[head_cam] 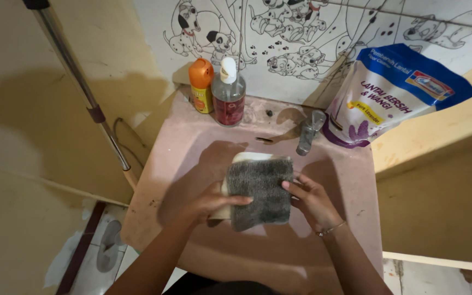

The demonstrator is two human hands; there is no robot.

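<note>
A rectangular sponge [260, 191], grey scouring side up with a pale underside, is held over the pink sink basin [192, 136]. My left hand [214, 201] grips its left edge, thumb across the grey face. At the sponge's right edge my right hand [312, 199] pinches it with the fingertips; a thin bracelet circles that wrist. A metal tap [308, 131] stands at the basin's back edge, just beyond the sponge.
An orange bottle [201, 84] and a clear pump bottle with red liquid [229, 93] stand at the sink's back left. A blue and white refill pouch [389, 93] leans at the back right. A metal-handled pole [83, 87] leans against the left wall. Yellow walls flank the sink.
</note>
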